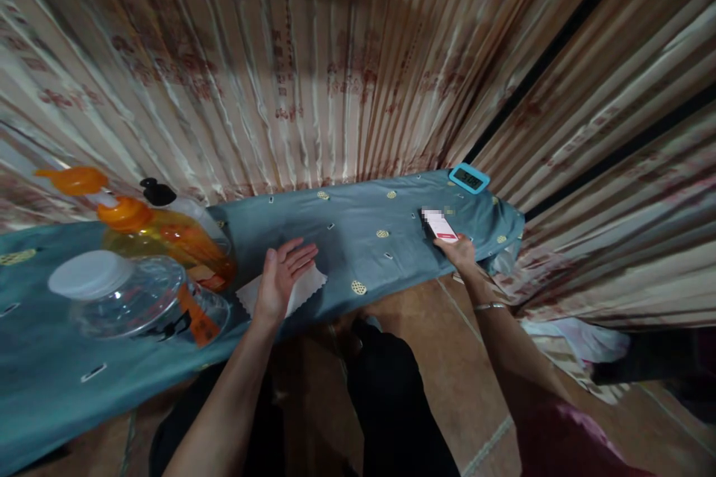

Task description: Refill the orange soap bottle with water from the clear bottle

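My left hand [281, 274] lies palm up with fingers spread on a white cloth [305, 288] with a zigzag edge, on the blue-grey patterned tablecloth [358, 216]. My right hand [459, 250] reaches to the table's right end and grips a phone [439, 225] with a lit white screen, which rests on the tablecloth. A bracelet circles my right wrist.
At the left stand a clear plastic jar with a white lid [126, 295], an orange pump bottle [151, 227] and a black-capped bottle [168, 197]. A teal digital clock [468, 178] sits at the far right corner. Striped curtains hang behind. Brown tiled floor lies below.
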### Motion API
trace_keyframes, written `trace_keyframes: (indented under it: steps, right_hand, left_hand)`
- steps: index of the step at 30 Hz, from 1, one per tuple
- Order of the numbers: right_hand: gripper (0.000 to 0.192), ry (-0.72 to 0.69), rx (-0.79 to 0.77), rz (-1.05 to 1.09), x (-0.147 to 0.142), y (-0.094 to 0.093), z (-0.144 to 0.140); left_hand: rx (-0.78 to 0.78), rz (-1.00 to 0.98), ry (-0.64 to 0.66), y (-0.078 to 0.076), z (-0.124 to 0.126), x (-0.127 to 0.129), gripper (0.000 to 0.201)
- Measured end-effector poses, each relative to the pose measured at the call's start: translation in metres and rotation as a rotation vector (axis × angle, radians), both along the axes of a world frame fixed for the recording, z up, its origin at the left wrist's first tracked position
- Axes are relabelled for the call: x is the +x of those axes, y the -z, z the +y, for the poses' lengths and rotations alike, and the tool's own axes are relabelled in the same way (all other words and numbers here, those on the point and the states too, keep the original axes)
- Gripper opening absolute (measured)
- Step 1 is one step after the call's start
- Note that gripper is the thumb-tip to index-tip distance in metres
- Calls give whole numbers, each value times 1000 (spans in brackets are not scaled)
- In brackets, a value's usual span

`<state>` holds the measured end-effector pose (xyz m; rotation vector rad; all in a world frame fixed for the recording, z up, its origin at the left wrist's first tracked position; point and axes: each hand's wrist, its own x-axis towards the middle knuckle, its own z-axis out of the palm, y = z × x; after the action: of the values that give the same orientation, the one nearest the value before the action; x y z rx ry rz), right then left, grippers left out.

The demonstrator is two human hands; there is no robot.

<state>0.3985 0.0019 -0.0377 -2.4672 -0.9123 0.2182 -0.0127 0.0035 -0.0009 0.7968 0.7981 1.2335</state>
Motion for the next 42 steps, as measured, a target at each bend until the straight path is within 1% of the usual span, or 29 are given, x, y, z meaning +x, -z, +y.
trace_keyframes:
  steps: [4, 10, 15, 19, 23, 26, 29, 30, 32, 34, 36, 38, 42]
  right_hand:
    - [37, 88, -59, -27, 33, 6, 12]
    - [39, 129, -108, -56, 62, 11, 29]
    - [43, 148, -143, -115, 77, 16, 43]
    - [43, 149, -160, -138, 88, 21, 50]
    - [42, 128, -141, -143, 95, 24, 50]
    - [44, 119, -97, -166, 92, 22, 44]
    - [55, 111, -11, -234, 76, 19, 36]
    - [58, 83, 23, -254, 68, 18, 33]
    - [62, -5, 84, -271, 47, 16, 30]
    - [64, -112, 140, -257, 21, 16, 31]
    - [67, -231, 202, -220, -12, 15, 35]
    - [68, -362, 265, -163, -50, 11, 41]
    - [67, -620, 392, -36, -140, -8, 51]
  left_hand:
    - [-6, -1, 4, 0, -1, -1, 75]
    - [-2, 34, 39, 0, -3, -1, 75]
    - [6, 50, 41, 0, -5, -1, 73]
    - [17, 66, 41, -1, -7, -3, 73]
    - [21, 78, 49, 0, -7, -6, 73]
    - [15, 81, 36, 2, -7, -5, 75]
    - [18, 91, 38, 2, -6, -4, 75]
    - [18, 94, 43, 2, -6, -3, 75]
    - [13, 95, 43, 1, -6, -1, 76]
    - [-7, 99, 32, 1, -7, 2, 75]
    - [-14, 134, 7, 2, -9, 6, 71]
    - [7, 189, -27, 4, -11, 9, 65]
    - [62, 223, -71, 10, -15, 10, 53]
